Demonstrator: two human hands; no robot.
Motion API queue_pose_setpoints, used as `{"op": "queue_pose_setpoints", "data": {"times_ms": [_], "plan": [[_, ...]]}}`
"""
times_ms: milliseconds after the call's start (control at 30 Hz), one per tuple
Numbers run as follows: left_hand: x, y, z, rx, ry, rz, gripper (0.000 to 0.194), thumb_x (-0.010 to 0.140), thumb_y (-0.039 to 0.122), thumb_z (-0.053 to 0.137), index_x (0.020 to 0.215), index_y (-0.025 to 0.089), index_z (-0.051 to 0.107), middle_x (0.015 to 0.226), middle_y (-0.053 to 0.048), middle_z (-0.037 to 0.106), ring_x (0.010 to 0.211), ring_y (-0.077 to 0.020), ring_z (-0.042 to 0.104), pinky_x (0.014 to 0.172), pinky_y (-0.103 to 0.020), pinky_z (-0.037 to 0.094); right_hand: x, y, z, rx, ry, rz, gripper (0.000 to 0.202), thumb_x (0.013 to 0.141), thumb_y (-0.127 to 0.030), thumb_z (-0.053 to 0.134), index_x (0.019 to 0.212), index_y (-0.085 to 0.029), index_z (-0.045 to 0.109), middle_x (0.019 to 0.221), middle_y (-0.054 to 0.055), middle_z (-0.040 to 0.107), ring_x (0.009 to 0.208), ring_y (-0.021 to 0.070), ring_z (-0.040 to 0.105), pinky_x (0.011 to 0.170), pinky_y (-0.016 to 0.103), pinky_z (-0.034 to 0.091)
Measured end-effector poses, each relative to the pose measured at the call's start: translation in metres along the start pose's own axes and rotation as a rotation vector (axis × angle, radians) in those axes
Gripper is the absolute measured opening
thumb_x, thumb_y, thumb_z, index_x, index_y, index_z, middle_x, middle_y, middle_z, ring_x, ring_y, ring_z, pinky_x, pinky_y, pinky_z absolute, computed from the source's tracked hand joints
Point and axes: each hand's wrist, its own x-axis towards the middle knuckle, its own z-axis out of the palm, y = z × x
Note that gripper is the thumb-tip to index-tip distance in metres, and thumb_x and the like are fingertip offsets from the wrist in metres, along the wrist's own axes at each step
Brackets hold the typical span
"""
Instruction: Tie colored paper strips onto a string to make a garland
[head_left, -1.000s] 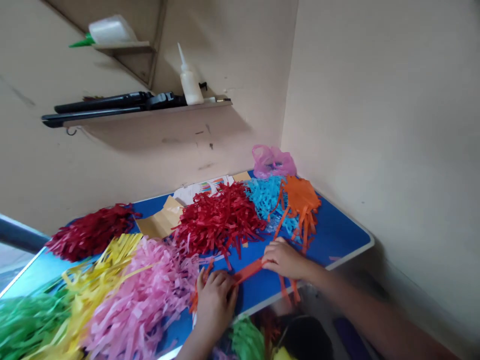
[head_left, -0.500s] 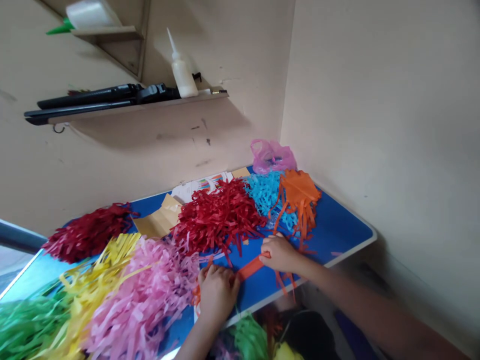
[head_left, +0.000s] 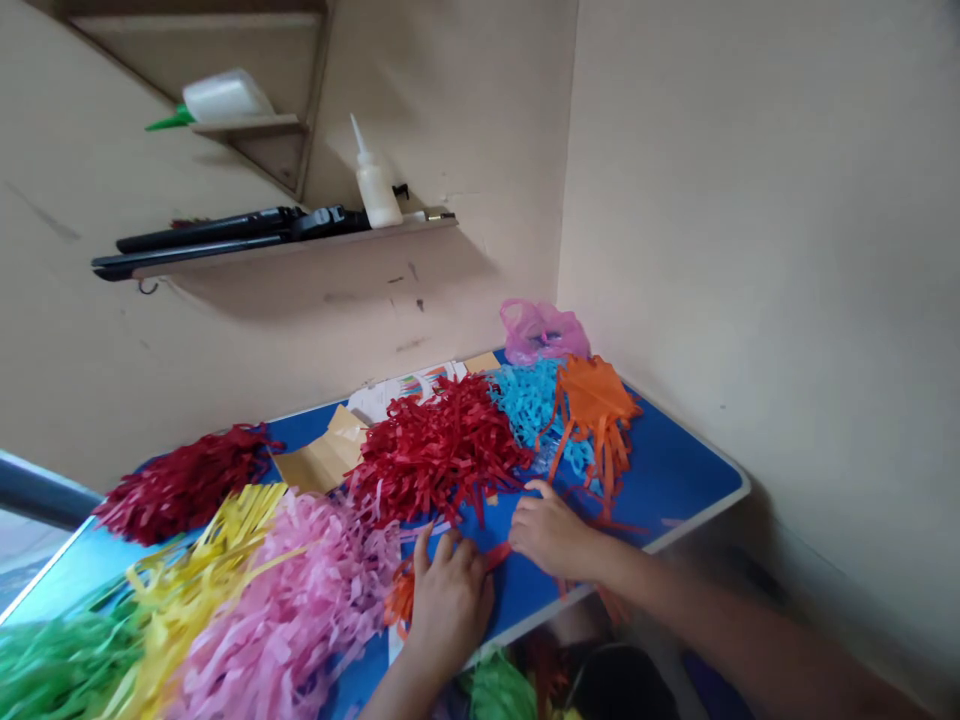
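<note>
Near the front edge of the blue table [head_left: 675,450], a folded orange paper strip [head_left: 497,556] stretches between my two hands. My left hand [head_left: 450,600] rests over its left end, palm down, fingers bent and slightly apart, with orange fringe [head_left: 400,598] showing beside it. My right hand [head_left: 551,530] is curled at the strip's right end, fingertips pressed down; its grip is partly hidden. Behind my hands lies a heap of red shredded paper [head_left: 442,445]. An orange fringed piece [head_left: 596,395] lies over blue shreds [head_left: 529,400] at the back right.
Pink [head_left: 300,600], yellow [head_left: 195,570] and green shreds [head_left: 67,650] cover the left side, with dark red ones [head_left: 187,480] behind. A brown paper piece [head_left: 322,455] and a pink plastic bag [head_left: 544,332] lie farther back. A wall shelf [head_left: 315,245] holds a bottle [head_left: 379,190].
My right hand has moved left and slightly down, closer to my left hand, so less of the orange strip shows between them. My left hand's fingers have spread a little. The camera view has shifted.
</note>
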Motion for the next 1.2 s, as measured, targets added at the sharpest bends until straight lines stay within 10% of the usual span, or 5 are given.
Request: {"op": "queue_pose_setpoints", "data": {"times_ms": [200, 500, 933, 1200], "plan": [[-0.006, -0.003, 0.01, -0.005, 0.046, -0.01, 0.02, 0.088, 0.014, 0.056, 0.082, 0.025, 0.072, 0.084, -0.003, 0.073, 0.1, -0.0265, 0.06, 0.108, -0.057, 0.023, -0.002, -0.015, 0.001, -0.026, 0.081, -0.018, 0.014, 0.092, -0.028, 0.058, 0.094, -0.018, 0.068, 0.09, 0.007, 0.068, 0.095, 0.0246, 0.052, 0.101, 0.047, 0.027], [-0.03, -0.029, 0.02, -0.28, -0.019, -0.171, 0.015, 0.089, 0.033, 0.063, 0.08, 0.029, 0.074, 0.082, -0.001, 0.073, 0.087, -0.024, 0.064, 0.091, -0.048, 0.036, -0.03, 0.025, 0.011, 0.302, 0.048, 0.223, 0.015, 0.091, -0.029, 0.066, 0.078, -0.024, 0.072, 0.087, 0.0, 0.072, 0.09, 0.0179, 0.057, 0.086, 0.036, 0.029], [-0.007, -0.019, 0.006, -0.123, -0.177, -0.243, 0.021, 0.089, 0.029, 0.057, 0.074, 0.021, 0.07, 0.076, -0.003, 0.071, 0.083, -0.0247, 0.062, 0.086, -0.044, 0.035, -0.008, 0.017, 0.005, 0.295, 0.007, 0.421, 0.017, 0.078, -0.027, 0.073, 0.067, -0.018, 0.064, 0.075, 0.0, 0.068, 0.081, 0.0187, 0.057, 0.075, 0.032, 0.03], [-0.01, -0.017, 0.01, -0.089, 0.025, 0.075, 0.029, 0.084, 0.01, 0.06, 0.096, 0.034, 0.073, 0.09, 0.0, 0.073, 0.093, -0.0257, 0.056, 0.094, -0.049, 0.03, -0.008, 0.013, 0.004, 0.049, 0.078, -0.106, 0.014, 0.093, -0.025, 0.059, 0.084, -0.021, 0.068, 0.089, 0.003, 0.069, 0.097, 0.022, 0.05, 0.091, 0.044, 0.026]]}}
